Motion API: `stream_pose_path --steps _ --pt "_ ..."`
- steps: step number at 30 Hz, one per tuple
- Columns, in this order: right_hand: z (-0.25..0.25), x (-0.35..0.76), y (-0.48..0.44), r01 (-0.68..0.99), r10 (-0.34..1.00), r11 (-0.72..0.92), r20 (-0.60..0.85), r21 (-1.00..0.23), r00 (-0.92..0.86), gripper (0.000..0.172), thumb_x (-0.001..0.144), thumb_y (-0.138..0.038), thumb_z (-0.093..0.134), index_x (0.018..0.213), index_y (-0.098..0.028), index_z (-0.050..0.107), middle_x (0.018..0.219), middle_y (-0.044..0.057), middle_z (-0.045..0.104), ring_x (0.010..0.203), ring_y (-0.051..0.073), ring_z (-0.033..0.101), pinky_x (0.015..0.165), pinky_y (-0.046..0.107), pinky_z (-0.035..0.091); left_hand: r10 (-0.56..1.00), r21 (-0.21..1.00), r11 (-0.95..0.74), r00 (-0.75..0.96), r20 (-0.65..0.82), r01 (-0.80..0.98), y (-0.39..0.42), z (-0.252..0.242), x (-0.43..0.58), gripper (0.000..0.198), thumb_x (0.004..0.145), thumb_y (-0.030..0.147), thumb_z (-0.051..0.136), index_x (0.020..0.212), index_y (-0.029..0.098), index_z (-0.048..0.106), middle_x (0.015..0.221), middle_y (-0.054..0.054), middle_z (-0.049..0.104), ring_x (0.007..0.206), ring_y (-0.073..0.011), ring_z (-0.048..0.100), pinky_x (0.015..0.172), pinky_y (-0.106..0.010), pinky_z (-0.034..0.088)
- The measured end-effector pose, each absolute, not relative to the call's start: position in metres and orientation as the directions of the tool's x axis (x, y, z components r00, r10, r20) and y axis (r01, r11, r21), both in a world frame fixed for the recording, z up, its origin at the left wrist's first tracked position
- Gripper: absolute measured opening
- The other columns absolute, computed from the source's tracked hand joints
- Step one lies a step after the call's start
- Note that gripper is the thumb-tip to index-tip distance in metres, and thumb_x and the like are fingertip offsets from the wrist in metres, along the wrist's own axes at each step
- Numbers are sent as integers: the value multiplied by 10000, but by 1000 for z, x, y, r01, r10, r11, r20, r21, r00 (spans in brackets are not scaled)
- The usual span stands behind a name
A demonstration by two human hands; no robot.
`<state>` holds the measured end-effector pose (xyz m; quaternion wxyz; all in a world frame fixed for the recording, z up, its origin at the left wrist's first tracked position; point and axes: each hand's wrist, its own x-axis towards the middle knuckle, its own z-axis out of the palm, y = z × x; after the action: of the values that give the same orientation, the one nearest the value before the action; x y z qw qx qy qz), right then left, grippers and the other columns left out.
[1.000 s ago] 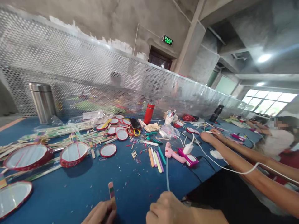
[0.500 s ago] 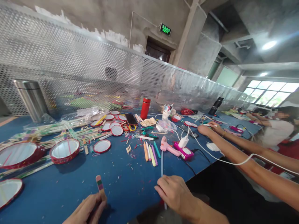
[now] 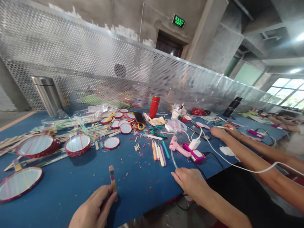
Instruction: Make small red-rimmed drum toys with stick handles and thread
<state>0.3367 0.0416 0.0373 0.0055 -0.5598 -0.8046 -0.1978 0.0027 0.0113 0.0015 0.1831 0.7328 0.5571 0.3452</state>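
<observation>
Between the thumb and fingers of my left hand [image 3: 95, 204], a flat wooden craft stick [image 3: 112, 179] with green and purple bands stands nearly upright above the blue table. My right hand [image 3: 191, 182] is closed at the table's front edge around a translucent glue stick [image 3: 174, 159]. That stick curves up from my fingers to the back of a pink hot glue gun [image 3: 179, 148], which lies on its side. Beside the gun sits a magenta power strip [image 3: 195, 154] with a white plug. My right fingertips are partly hidden.
Red-rimmed white discs [image 3: 77, 144] and loose craft sticks [image 3: 96, 142] cover the left side. Coloured pens [image 3: 161, 155] lie at centre. A steel flask [image 3: 48, 96] and a red bottle [image 3: 154, 107] stand behind. At right, a co-worker's arms [image 3: 247, 148] reach over, with a white cable [image 3: 249, 170] crossing them.
The view has shifted, so most things appear farther right. My right hand is closer to the glue gun, and the glue stick is now bent. My left hand still holds the craft stick.
</observation>
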Motion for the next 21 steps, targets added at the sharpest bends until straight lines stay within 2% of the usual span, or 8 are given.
stream_pose_path --steps 2,5,9,12,16,19,21 --pt "39 334 38 893 879 295 270 339 -392 282 892 -290 544 624 -210 585 540 10 624 450 169 588 469 299 175 950 660 -288 123 286 694 10 6 6 238 881 396 467 760 266 626 601 74 665 399 -80 546 411 -126 428" --pt "41 320 26 866 778 376 396 330 -488 329 923 -278 472 608 -217 546 506 3 576 404 158 555 467 302 208 958 660 -264 114 261 703 7 14 12 278 898 352 439 701 243 603 591 55 640 471 -95 575 466 -144 433" --pt "39 288 7 822 661 542 515 175 -546 393 969 -278 368 594 -225 471 490 -10 536 392 132 521 489 295 268 960 630 -237 80 267 739 6 22 16 277 896 300 441 663 223 570 573 50 603 519 -105 579 546 -164 434" --pt "30 263 1 777 637 630 567 7 -522 387 973 -269 363 599 -222 452 506 -17 538 410 114 521 485 270 296 970 625 -205 72 230 754 6 24 16 278 899 286 428 666 222 565 558 49 592 509 -111 564 556 -177 422" --pt "19 233 4 683 716 660 538 -314 -444 311 964 -250 361 707 -216 532 605 -8 590 513 111 576 525 221 373 986 648 -152 65 157 746 5 28 18 280 894 291 414 674 218 571 674 19 657 621 -127 609 590 -188 414" --pt "17 211 6 587 788 613 465 -528 -404 189 933 -230 414 899 -206 598 765 23 658 691 138 633 629 216 433 996 670 -90 78 47 737 3 33 22 273 895 290 408 705 224 593 752 23 685 704 -126 632 632 -188 408" --pt "20 197 8 518 842 538 392 -666 -370 178 910 -234 456 1002 -200 604 833 32 677 761 150 637 666 222 449 997 669 -64 76 11 740 1 34 24 261 897 292 400 750 234 608 788 29 692 729 -126 637 644 -191 404"
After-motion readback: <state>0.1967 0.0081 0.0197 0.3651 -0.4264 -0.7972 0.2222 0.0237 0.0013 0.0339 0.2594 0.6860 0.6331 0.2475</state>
